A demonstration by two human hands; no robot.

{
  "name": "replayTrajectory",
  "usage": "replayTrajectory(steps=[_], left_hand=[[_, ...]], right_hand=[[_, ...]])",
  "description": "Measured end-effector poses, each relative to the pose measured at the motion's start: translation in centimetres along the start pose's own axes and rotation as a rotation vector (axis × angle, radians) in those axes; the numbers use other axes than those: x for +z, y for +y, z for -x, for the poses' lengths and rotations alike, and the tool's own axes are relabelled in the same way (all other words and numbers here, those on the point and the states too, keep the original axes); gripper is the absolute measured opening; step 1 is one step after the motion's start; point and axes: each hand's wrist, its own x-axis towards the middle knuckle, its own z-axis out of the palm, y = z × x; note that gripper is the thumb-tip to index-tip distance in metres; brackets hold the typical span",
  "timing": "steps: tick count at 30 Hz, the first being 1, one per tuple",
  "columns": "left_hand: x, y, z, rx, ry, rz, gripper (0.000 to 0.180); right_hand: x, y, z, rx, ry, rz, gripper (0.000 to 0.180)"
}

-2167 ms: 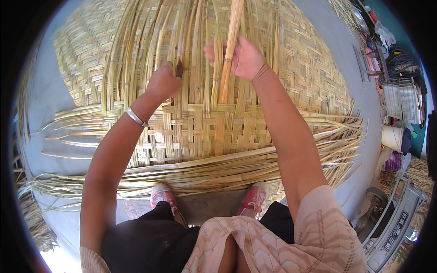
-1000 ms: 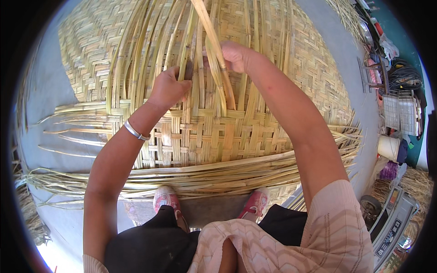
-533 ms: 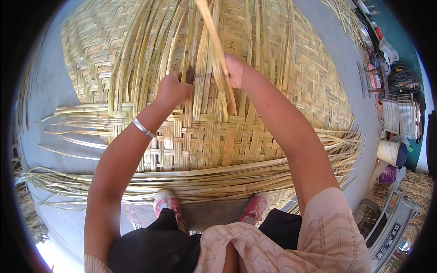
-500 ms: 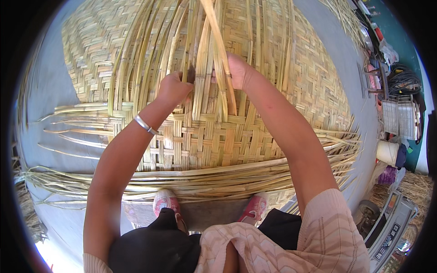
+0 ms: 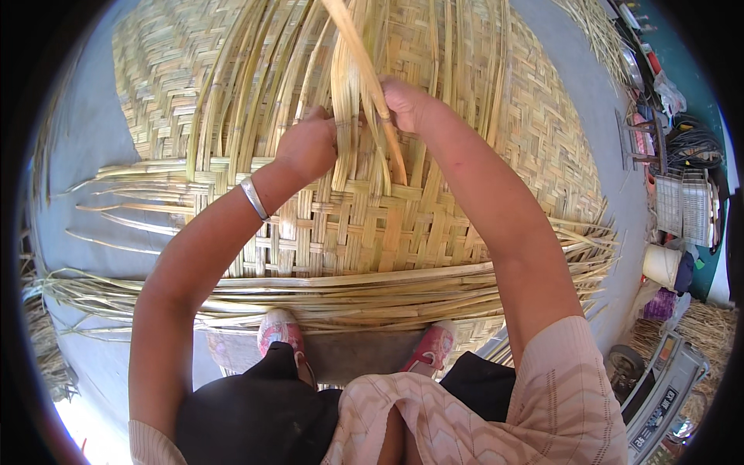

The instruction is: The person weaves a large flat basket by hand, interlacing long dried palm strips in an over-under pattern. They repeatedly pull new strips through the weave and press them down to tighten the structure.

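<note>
A large woven bamboo mat (image 5: 403, 232) lies on the grey floor (image 5: 85, 155), and it serves as the landmark for everything else. Its near part is finished in a tight checker weave, while beyond that band loose upright strips (image 5: 256, 85) rise and bend away toward the far side.

The left hand (image 5: 308, 146) rests on the mat just where the finished weave ends, its fingers (image 5: 319, 118) clenched around a bundle of those upright strips. A silver bangle (image 5: 253, 198) sits on that wrist. The right hand (image 5: 404, 105) is just beside the left, at the same edge of the weave, fingers closed on a single long bamboo strip (image 5: 370, 74). This strip slants across the uprights, its upper end running off beyond the far side of the mat and its lower end lying on the woven band between the two hands.

Along the mat's near edge a thick sheaf of loose horizontal strips (image 5: 333, 291) fans out to both sides. Two pink shoes (image 5: 279, 329) show just under that edge. To the right of the mat stand a white roll (image 5: 663, 263) and wire racks (image 5: 686, 205).
</note>
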Motion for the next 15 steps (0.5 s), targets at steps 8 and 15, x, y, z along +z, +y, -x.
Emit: replayTrajectory(steps=[8, 15], left_hand=[[-0.7, 0.5, 0.5, 0.09, 0.007, -0.215, 0.016], [0.4, -1.5, -0.1, 0.052, -0.111, -0.081, 0.012]], right_hand=[[-2.8, 2.8, -0.7, -0.24, 0.3, -0.404, 0.01], [-6.8, 5.5, 4.7, -0.252, 0.533, -0.91, 0.016]])
